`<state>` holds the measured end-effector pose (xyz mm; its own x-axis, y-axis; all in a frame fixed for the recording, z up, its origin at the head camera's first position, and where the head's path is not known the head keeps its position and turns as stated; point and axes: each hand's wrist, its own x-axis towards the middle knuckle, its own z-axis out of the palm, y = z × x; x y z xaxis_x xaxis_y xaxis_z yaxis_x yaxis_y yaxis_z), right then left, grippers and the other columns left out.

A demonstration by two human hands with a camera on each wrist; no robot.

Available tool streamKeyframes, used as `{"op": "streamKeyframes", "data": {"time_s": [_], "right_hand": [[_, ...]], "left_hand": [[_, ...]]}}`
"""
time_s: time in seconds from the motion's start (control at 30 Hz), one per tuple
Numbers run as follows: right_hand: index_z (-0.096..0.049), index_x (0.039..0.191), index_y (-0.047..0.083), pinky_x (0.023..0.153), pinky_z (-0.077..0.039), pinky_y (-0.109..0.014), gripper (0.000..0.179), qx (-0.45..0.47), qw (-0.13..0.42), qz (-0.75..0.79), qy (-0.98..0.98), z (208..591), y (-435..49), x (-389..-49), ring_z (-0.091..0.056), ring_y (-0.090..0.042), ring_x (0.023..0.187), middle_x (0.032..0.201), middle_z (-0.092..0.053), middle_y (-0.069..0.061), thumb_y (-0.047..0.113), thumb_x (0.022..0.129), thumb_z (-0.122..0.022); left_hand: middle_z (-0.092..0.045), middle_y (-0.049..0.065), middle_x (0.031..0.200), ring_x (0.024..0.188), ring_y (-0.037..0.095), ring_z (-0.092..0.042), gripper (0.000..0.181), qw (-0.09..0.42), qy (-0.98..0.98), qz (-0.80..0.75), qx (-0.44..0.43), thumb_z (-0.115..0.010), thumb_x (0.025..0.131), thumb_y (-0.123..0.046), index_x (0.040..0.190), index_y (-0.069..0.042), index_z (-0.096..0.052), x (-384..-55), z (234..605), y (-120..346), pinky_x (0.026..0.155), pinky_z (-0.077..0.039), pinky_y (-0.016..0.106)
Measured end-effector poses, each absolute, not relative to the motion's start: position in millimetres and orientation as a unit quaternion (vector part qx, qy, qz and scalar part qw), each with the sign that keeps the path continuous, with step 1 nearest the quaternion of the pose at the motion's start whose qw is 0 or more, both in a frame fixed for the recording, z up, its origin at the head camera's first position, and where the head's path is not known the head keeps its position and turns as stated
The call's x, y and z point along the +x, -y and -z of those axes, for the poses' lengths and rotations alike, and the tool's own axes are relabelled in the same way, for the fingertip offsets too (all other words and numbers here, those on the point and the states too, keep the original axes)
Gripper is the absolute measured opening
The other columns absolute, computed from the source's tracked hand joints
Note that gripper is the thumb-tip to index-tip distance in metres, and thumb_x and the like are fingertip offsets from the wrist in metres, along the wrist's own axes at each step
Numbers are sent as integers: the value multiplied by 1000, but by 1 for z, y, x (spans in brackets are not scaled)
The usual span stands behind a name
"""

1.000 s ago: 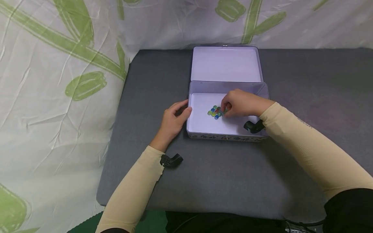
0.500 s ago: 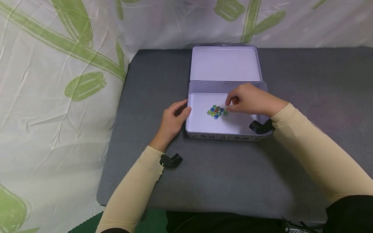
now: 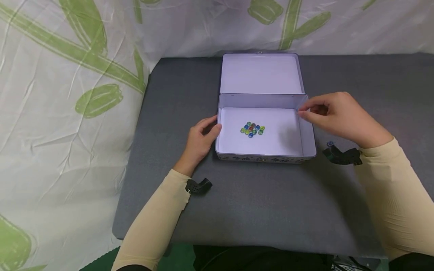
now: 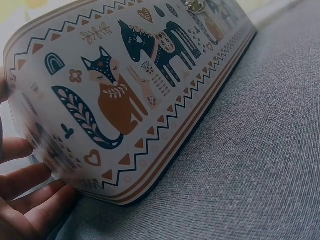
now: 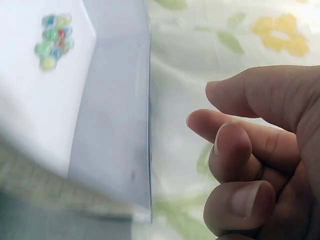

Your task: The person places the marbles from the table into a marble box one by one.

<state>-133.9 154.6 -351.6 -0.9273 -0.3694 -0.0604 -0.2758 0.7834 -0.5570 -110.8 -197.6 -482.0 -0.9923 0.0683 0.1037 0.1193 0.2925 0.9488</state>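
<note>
An open tin box (image 3: pixel 264 160) with a white inside stands on the table, its lid (image 3: pixel 261 73) tipped back. A cluster of colourful glass marbles (image 3: pixel 252 129) lies on its floor, left of the middle. My left hand (image 3: pixel 200 142) rests against the box's left side, thumb at the rim; the left wrist view shows its fingers (image 4: pixel 25 182) at the printed corner. Just beyond the right rim hovers my right hand (image 3: pixel 339 114), nothing between its bent fingers and thumb. A single blue marble (image 3: pixel 330 143) lies on the table below that hand, by the black wrist camera.
The grey cloth-covered table (image 3: pixel 257 210) has its left edge beside my left arm. A white sheet with green leaf prints (image 3: pixel 98 99) hangs along the left and back. Fox and horse drawings cover the box's outer wall (image 4: pixel 120 100).
My right hand has lifted from the marbles and moved right, out over the box's right rim. More marbles at the cluster's right end now show. The left hand has stayed at the box.
</note>
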Motion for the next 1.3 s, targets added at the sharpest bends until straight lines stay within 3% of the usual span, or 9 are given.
{"op": "streamKeyframes", "data": {"time_s": [0.27,0.57,0.77,1.03,1.3], "right_hand": [[-74,106,16,61,-41,-19,26,-111,99,281,-948,368,-193,-120,-57,-11,71,93,-71,-5,37,94,-65],[-71,111,7,57,-39,-28,35,-88,148,237,-956,402,-225,-107,-49,-12,64,83,-62,-4,35,90,-71],[-72,108,6,57,-40,-28,31,-84,140,233,-959,412,-233,-101,-51,-12,65,81,-63,-3,29,88,-74],[-72,106,5,59,-40,-28,30,-87,137,239,-957,429,-233,-95,-51,-12,67,79,-62,-2,27,86,-76],[-72,107,8,61,-39,-27,29,-74,142,249,-955,432,-239,-90,-50,-12,67,78,-60,-2,26,85,-77]], "left_hand": [[-62,13,127,115,22,-57,43,24,797,601,-54,-65,94,-25,131,-4,-61,-113,484,199,100,-44,40],[-60,23,127,115,31,-56,42,15,798,600,-51,-63,95,-13,131,5,-58,-105,463,192,99,-44,44],[-60,25,126,113,31,-56,40,17,799,600,-51,-61,94,-11,129,9,-58,-99,446,189,97,-45,41],[-60,26,125,114,33,-57,41,18,793,606,-54,-62,95,-11,130,9,-57,-96,451,192,98,-45,42],[-60,23,127,114,30,-57,41,13,792,608,-56,-62,95,-12,131,6,-57,-98,451,191,96,-46,34]]}}
